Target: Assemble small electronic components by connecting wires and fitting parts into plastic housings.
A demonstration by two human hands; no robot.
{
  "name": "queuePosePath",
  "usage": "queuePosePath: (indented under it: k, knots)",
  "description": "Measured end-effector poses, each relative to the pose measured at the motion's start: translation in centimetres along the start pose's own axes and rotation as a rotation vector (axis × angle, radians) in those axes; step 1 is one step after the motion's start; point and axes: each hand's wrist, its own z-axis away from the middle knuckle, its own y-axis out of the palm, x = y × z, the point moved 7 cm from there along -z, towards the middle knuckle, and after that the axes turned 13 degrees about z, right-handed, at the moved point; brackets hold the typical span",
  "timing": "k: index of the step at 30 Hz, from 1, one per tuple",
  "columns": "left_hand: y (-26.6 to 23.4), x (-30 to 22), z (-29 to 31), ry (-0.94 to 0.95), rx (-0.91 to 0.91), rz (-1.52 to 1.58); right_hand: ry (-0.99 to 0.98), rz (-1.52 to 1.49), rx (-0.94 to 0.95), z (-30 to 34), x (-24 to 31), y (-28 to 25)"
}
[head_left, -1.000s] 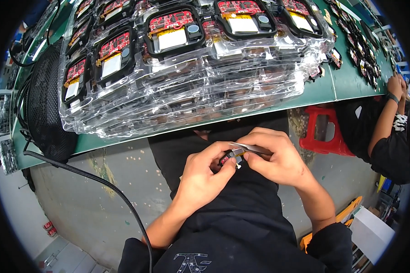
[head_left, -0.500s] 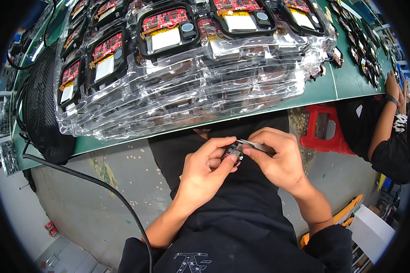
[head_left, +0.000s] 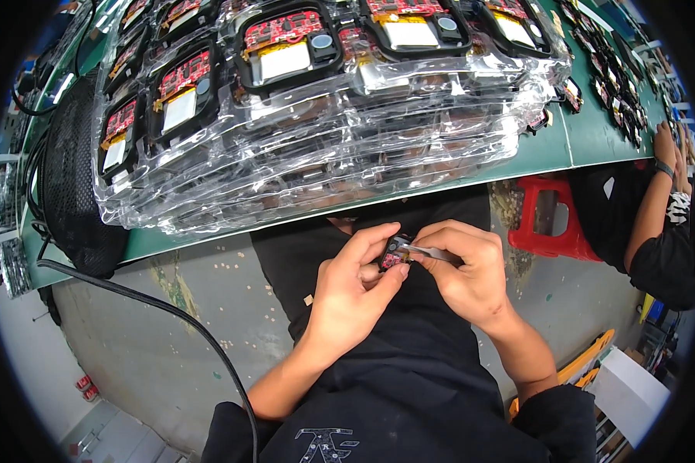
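Observation:
Above my lap, my left hand point(head_left: 353, 292) grips a small black-cased electronic module point(head_left: 391, 260) between thumb and fingers, its red circuit board partly showing. Metal tweezers point(head_left: 434, 252) are pinched in my right hand point(head_left: 469, 270), and their tips reach onto the module's upper face. Whatever the tips touch is too small to make out. Just beyond my hands, a tall stack of clear plastic trays point(head_left: 301, 174) stands on the green table point(head_left: 537, 150). Its top tray carries several black square housings point(head_left: 289, 46) with red boards, white batteries and orange film strips.
Left of the trays lies a black mesh bag point(head_left: 77, 181), with a black cable point(head_left: 170, 310) running down past my left arm. More small modules point(head_left: 618, 96) lie at the table's right. A co-worker's arm point(head_left: 647, 204) and a red stool point(head_left: 544, 220) are on that side.
The module has turned in my left fingers and shows more of its red board. My right hand and the tweezers have shifted slightly, with the tips now lower across the module.

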Motion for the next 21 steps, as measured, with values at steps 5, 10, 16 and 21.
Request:
queuePosePath:
  k: [5, 10, 16, 21]
  knots:
    - [-0.1, 0.0, -0.1, 0.059, 0.022, -0.004, 0.137, -0.075, 0.118, -0.2, -1.0, 0.3]
    - [0.0, -0.3, -0.1, 0.051, 0.026, -0.016, 0.11, -0.079, 0.078, 0.0, -1.1, 0.7]
    - [0.3, -0.9, 0.0, 0.072, 0.029, -0.081, 0.109, -0.192, 0.079, -0.3, -1.8, 1.0]
    - [1.1, -2.0, 0.2, 0.159, 0.025, -0.406, 0.303, -0.271, 0.132, 0.5, -2.8, 1.7]
